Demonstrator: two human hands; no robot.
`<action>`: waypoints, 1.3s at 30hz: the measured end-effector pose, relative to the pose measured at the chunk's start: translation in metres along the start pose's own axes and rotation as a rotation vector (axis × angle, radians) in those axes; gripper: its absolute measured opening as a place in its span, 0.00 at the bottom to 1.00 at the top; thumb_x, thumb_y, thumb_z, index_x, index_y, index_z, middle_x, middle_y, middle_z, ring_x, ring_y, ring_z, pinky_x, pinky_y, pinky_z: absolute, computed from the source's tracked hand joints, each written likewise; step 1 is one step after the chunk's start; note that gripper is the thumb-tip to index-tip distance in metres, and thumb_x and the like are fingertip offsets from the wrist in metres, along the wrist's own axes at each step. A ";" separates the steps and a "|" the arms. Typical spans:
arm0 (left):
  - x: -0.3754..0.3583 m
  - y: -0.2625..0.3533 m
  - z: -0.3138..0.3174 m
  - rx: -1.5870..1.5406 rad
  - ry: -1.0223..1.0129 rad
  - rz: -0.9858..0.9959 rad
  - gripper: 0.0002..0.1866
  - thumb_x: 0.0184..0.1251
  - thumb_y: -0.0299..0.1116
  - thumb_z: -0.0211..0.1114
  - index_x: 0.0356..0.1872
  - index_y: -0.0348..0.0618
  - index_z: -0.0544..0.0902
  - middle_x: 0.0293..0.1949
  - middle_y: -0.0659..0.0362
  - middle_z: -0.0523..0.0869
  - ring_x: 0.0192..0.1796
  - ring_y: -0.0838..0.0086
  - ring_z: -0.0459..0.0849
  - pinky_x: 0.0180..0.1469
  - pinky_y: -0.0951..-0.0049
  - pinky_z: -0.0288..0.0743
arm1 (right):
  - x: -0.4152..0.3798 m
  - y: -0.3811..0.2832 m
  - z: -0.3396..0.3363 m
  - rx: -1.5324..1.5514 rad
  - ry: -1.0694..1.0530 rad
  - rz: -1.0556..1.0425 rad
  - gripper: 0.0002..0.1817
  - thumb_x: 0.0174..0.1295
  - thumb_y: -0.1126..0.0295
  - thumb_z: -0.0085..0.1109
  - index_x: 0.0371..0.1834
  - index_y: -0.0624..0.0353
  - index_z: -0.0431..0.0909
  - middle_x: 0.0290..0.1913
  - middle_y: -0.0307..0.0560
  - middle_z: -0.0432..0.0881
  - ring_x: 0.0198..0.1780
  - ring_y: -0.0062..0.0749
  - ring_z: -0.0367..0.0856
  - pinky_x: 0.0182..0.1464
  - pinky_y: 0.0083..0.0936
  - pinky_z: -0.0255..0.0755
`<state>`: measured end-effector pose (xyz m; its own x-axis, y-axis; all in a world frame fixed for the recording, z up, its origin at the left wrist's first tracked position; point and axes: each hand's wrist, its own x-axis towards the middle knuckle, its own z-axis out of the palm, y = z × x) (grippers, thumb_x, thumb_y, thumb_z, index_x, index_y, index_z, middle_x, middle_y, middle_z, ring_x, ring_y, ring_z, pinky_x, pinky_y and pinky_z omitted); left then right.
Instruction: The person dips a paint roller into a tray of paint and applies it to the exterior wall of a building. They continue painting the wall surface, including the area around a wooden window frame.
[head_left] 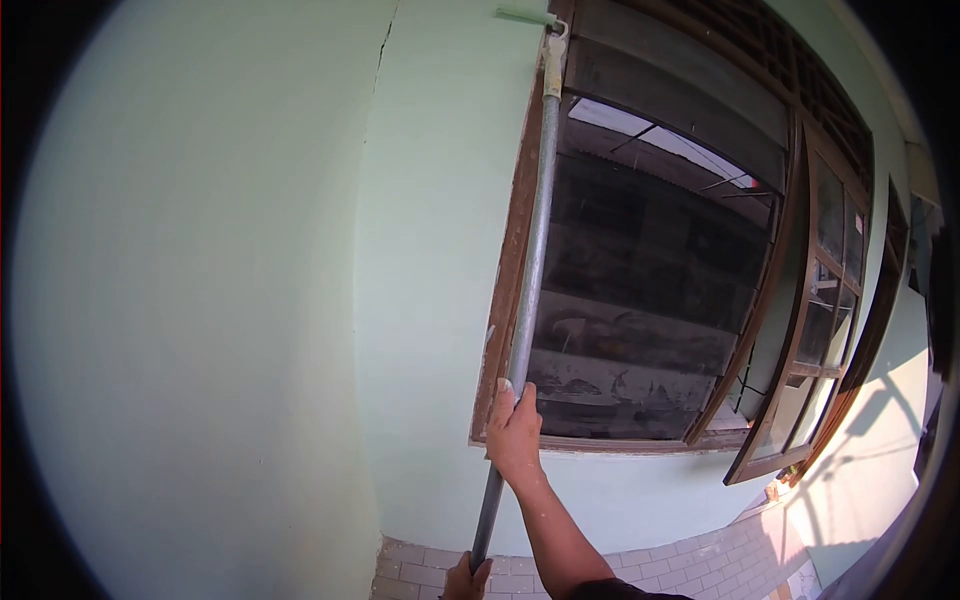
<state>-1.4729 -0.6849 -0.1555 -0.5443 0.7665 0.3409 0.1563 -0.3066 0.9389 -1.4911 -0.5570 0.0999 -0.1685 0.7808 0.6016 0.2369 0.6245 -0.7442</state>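
Observation:
A paint roller on a long grey metal pole [540,230] slants up across the view, in front of the brown window frame's left side. My right hand [514,435] is closed around the pole at about the level of the window's lower edge, with the thumb along it. Below it, at the bottom edge of the view, my left hand [467,579] grips the pole's lower part; only some of this hand shows. At the top, the green-coated roller sleeve [524,15] lies at the pale green wall [440,200], just left of the window's upper corner.
The louvred window [650,260] has dark glass slats and a wooden frame. An open casement [800,350] swings outward on the right. A crack [384,45] runs down the wall at upper left. Grey paving tiles [430,572] cover the ground below.

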 end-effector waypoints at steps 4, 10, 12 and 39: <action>0.001 0.000 -0.002 0.114 0.056 0.107 0.11 0.70 0.38 0.57 0.33 0.40 0.73 0.18 0.55 0.70 0.21 0.71 0.65 0.22 0.63 0.63 | -0.003 -0.001 0.000 0.024 -0.014 0.005 0.18 0.72 0.59 0.40 0.47 0.67 0.63 0.25 0.67 0.77 0.32 0.64 0.80 0.36 0.50 0.70; -0.009 -0.010 -0.005 -0.023 -0.044 0.026 0.11 0.70 0.37 0.58 0.34 0.39 0.73 0.19 0.54 0.72 0.20 0.70 0.65 0.22 0.63 0.63 | -0.015 0.007 0.006 -0.012 0.005 0.014 0.17 0.73 0.59 0.41 0.42 0.66 0.64 0.23 0.63 0.75 0.25 0.55 0.79 0.30 0.41 0.70; -0.048 -0.048 -0.005 0.092 0.152 0.005 0.11 0.68 0.37 0.60 0.35 0.40 0.74 0.18 0.55 0.71 0.21 0.70 0.64 0.22 0.61 0.62 | -0.050 0.035 0.015 -0.014 0.018 -0.017 0.17 0.73 0.59 0.41 0.42 0.66 0.63 0.21 0.62 0.75 0.25 0.54 0.79 0.29 0.42 0.70; -0.003 -0.047 0.004 0.243 -0.056 -0.056 0.18 0.67 0.46 0.59 0.31 0.39 0.72 0.16 0.49 0.77 0.23 0.47 0.80 0.23 0.59 0.71 | 0.099 -0.024 -0.004 0.446 -0.159 0.059 0.21 0.71 0.49 0.44 0.32 0.58 0.62 0.20 0.39 0.67 0.12 0.20 0.66 0.12 0.22 0.64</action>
<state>-1.4755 -0.6709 -0.2002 -0.5119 0.8108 0.2838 0.3244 -0.1235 0.9378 -1.5097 -0.4951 0.1785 -0.3198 0.7864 0.5286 -0.1773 0.4983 -0.8487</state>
